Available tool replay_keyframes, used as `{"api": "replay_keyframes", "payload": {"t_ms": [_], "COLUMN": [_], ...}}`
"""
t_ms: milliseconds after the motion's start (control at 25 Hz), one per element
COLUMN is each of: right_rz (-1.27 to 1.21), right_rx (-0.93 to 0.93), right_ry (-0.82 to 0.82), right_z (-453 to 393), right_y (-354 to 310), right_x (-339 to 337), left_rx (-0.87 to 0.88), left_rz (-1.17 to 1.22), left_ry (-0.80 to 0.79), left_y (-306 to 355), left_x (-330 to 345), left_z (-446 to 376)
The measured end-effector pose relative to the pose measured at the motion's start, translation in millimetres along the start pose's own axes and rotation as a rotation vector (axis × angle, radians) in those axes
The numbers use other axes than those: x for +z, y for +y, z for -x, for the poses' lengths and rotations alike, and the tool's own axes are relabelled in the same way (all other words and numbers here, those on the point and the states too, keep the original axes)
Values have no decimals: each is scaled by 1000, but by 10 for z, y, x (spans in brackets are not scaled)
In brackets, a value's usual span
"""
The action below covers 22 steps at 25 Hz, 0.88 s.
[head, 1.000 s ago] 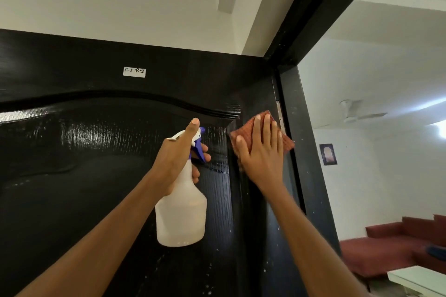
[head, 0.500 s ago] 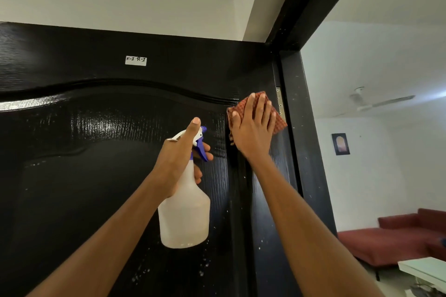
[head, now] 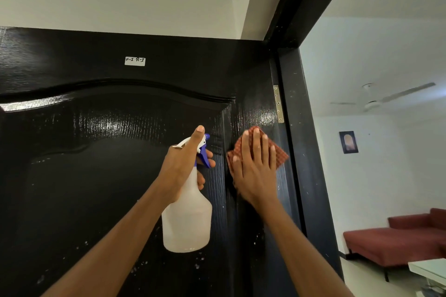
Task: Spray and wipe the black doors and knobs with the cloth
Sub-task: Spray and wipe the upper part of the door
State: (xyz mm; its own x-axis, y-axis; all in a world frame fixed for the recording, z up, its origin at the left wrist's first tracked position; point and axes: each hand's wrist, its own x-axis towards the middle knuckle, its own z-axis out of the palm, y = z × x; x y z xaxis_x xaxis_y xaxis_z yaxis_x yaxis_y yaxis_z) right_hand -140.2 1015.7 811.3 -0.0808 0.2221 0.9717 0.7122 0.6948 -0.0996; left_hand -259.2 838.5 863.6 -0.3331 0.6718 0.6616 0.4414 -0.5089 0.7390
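Glossy black wooden door [head: 96, 176], arched panel, wet sheen and droplets, small white label [head: 135, 61] near top. Left hand [head: 185, 166] grips translucent white plastic spray bottle [head: 187, 219] by its neck; contents can't tell. Right hand [head: 255, 173], fingers flat, presses red checked cloth [head: 281, 155] on the door's hinge-side stile, below the metal hinge [head: 278, 103]. Black frame [head: 306, 152], then white room, maroon sofa [head: 395, 239].

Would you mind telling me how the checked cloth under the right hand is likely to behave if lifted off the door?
The cloth is probably floppy: it lies flat under the right hand, its corners loose. Likely light, being thin. It may well drop if released from the upright door.
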Motion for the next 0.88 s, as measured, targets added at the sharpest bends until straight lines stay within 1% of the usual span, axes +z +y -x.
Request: {"api": "replay_keyframes", "payload": {"t_ms": [160,280,360,440,560,640,680,760,880], "right_rz": [12,22,-7,-49,-57,-22,4,4,20], "right_rx": [28,55,93,127,146,70,33,-6,7], "right_ry": [11,46,54,49,54,48,34,-10,-14], "right_z": [-929,-1187,-988,-512,686,1600,1916,2046,1372], "right_y": [25,29,54,64,36,-16,-6,61,108], "right_x": [-259,-307,-226,-125,48,216,292,338,208], "left_rx": [4,6,-8,-29,-64,-79,-94,-133,-179], "left_rz": [-16,-13,-10,-16,-19,-22,-25,-5,28], "left_ry": [22,20,13,18,42,47,50,55,54], "left_y": [66,36,-21,-98,-235,-342,-404,-514,-591], "left_x": [55,151,207,200,128,85,74,54,19], "left_z": [-71,-107,-82,-26,91,184,237,324,366]}}
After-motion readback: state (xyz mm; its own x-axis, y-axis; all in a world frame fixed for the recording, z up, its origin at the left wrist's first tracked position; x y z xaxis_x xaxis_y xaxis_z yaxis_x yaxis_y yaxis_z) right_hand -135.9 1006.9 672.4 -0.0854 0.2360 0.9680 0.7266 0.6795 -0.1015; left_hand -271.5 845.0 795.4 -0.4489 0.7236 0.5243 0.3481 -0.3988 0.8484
